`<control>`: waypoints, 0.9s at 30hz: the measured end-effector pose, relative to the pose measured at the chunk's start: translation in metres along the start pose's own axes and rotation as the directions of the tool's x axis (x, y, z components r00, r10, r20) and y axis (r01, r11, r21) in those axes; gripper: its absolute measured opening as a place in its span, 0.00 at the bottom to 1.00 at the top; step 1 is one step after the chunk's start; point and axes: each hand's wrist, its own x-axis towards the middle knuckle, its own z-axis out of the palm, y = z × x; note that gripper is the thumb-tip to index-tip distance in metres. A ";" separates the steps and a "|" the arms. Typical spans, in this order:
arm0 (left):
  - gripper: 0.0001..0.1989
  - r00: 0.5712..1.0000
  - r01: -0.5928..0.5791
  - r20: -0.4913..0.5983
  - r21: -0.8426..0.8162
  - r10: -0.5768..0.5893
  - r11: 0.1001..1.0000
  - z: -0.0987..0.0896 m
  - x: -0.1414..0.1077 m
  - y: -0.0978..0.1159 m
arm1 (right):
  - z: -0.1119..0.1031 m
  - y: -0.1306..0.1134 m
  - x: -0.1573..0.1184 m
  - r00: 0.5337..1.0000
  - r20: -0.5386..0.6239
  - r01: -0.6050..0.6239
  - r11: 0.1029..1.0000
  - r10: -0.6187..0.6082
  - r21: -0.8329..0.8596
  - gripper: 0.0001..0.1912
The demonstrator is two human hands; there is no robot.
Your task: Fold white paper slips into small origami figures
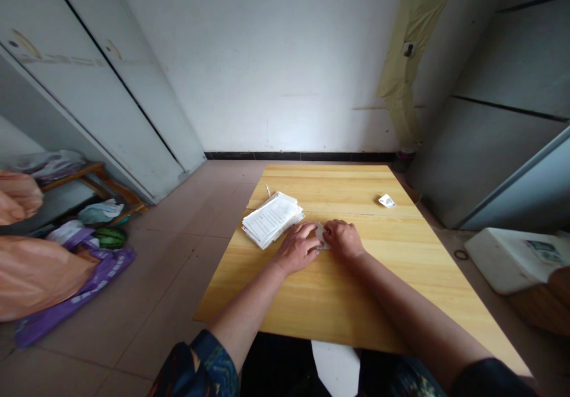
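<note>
A small piece of whitish paper (pixel 320 235) lies on the wooden table between my two hands, its shape partly covered by fingers. My left hand (pixel 296 248) is at its left side, thumb and fingers closed on its edge. On the other side, my right hand (pixel 345 238) is curled with its fingertips pressed on the paper. Just beyond my left hand sits a thick stack of printed sheets (pixel 271 216), loosely piled and askew. Farther off at the right, a small white folded paper (pixel 387 200) with a dark mark rests by itself on the tabletop.
The light wooden table (pixel 329 302) faces a white wall. A white box (pixel 512 257) stands on the floor at the right, near a grey cabinet (pixel 485 124). On the left are a low wooden rack (pixel 104 177), a watermelon (pixel 110 238) and a purple bag (pixel 95 275).
</note>
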 end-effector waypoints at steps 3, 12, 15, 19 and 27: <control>0.10 1.000 -0.016 0.004 0.003 0.016 1.000 0.000 0.000 0.000 | 0.004 -0.003 0.003 0.999 -0.022 -0.029 0.999 0.030 0.019 0.08; 0.09 0.996 -0.015 0.092 0.060 0.010 0.998 -0.008 0.003 0.002 | 0.012 -0.001 -0.003 0.994 -0.093 0.062 0.998 -0.064 -0.031 0.10; 0.09 0.997 -0.001 0.076 0.045 -0.003 0.999 -0.008 0.002 0.002 | 0.014 0.000 -0.007 0.987 -0.119 0.107 0.993 -0.113 -0.052 0.11; 0.10 0.998 0.005 0.065 0.024 -0.006 1.000 -0.007 0.000 0.002 | 0.012 0.004 -0.012 0.979 -0.120 0.162 0.986 -0.166 -0.039 0.12; 0.11 0.999 0.021 0.046 0.020 -0.022 1.000 -0.006 -0.002 0.002 | 0.013 0.013 -0.018 0.958 -0.133 0.253 0.967 -0.252 -0.012 0.11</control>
